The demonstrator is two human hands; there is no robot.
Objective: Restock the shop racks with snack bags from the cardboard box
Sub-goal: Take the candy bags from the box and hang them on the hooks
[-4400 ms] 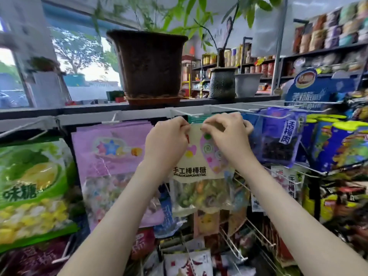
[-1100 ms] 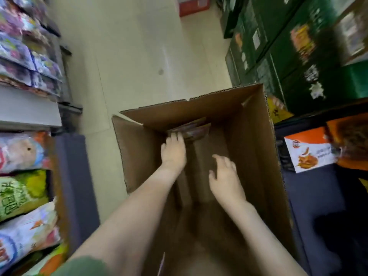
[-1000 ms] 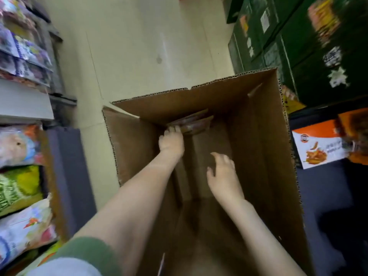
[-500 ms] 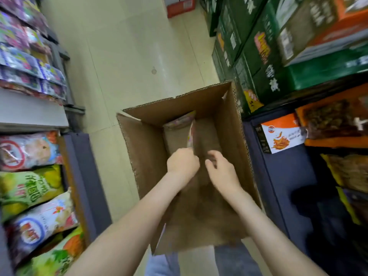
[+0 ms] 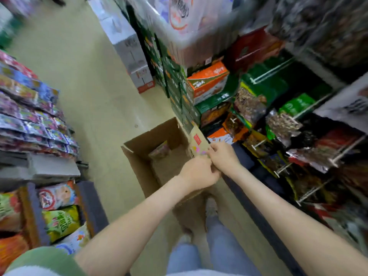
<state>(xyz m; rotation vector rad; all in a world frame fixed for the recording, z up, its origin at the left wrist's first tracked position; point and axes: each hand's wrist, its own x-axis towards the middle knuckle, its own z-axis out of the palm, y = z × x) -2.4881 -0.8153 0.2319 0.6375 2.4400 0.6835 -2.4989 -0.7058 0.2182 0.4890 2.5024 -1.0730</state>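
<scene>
– pale tiled floor (image 5: 95,100) runs down a narrow aisle, with a rack of snack bags (image 5: 39,124) on the left. on the right are wire hooks (image 5: 298,156) hung with bags, beside stacked green cartons (image 5: 175,92) and an orange carton (image 5: 209,80).
– and the cardboard box (image 5: 143,172)?
– open on the floor between them, with a second bag (image 5: 160,151) lying inside.
– what's changed from half a second ago?
– then both hands were down in the box on a bag. now the snack bag (image 5: 198,144) is up over the box's right rim. the left hand (image 5: 199,172) is curled round its lower end and the right hand (image 5: 223,158) pinches its edge just beside.
– any writing?
– a red label (image 5: 197,139) and pink shapes on the beige bag, white print on the orange carton. all of it is too blurred to read.
</scene>
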